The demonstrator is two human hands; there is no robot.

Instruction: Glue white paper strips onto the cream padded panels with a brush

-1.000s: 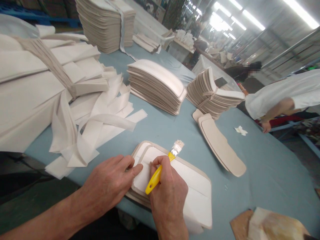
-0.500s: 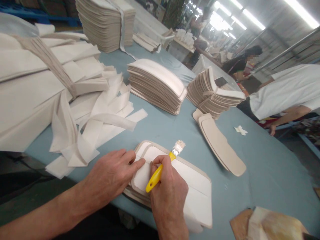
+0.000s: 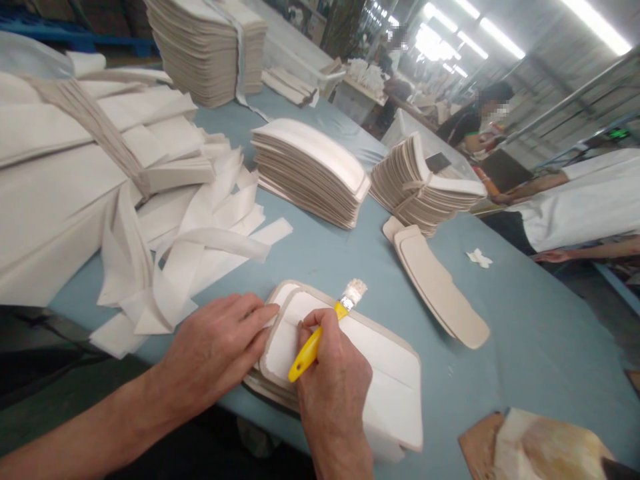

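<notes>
A flat beige board panel covered with white sheet (image 3: 385, 373) lies on the blue table (image 3: 525, 333) in front of me. My left hand (image 3: 215, 350) rests with fingers stretched flat against the panel's left edge. My right hand (image 3: 333, 380) is closed round the yellow handle of a small brush (image 3: 320, 337), its pale bristles pointing away from me above the panel's far edge.
White strips and folded sheets (image 3: 165, 247) are heaped at the left. Stacks of curved beige panels (image 3: 313, 170) stand behind, with two loose panels (image 3: 437, 287) to the right. A person in white (image 3: 580, 203) leans over at the right. A brown board (image 3: 530, 447) lies at the near right.
My left hand has slid back from on top of the white sheet to the panel's left edge. The person at the right has shifted further right. The brush hand has barely moved.
</notes>
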